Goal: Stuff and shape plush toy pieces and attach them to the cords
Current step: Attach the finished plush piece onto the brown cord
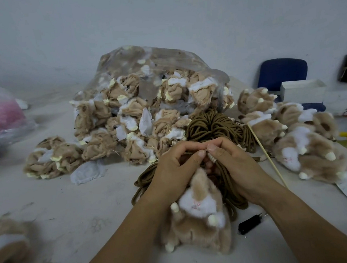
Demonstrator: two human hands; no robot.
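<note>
**Q:** Where is the tan-and-white plush toy (pixel 198 214)?

**A:** It lies on the pale grey desk (pixel 69 206) between the wrists. Its long axis points away from the person, narrow end under the hands. Left hand (pixel 172 170) and right hand (pixel 234 165): each grip narrow, pinching the brown cords (pixel 212 125).

**Q:** Containers?

**A:** A clear plastic bag (pixel 151 69) of tan fabric skins stands behind the cords, before a white wall.

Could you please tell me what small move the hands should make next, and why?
Probably draw the pinched strand taut toward the plush toy. The left hand and right hand both pinch it just above the toy, which lies on the brown cords; the joint itself is hidden.
</note>
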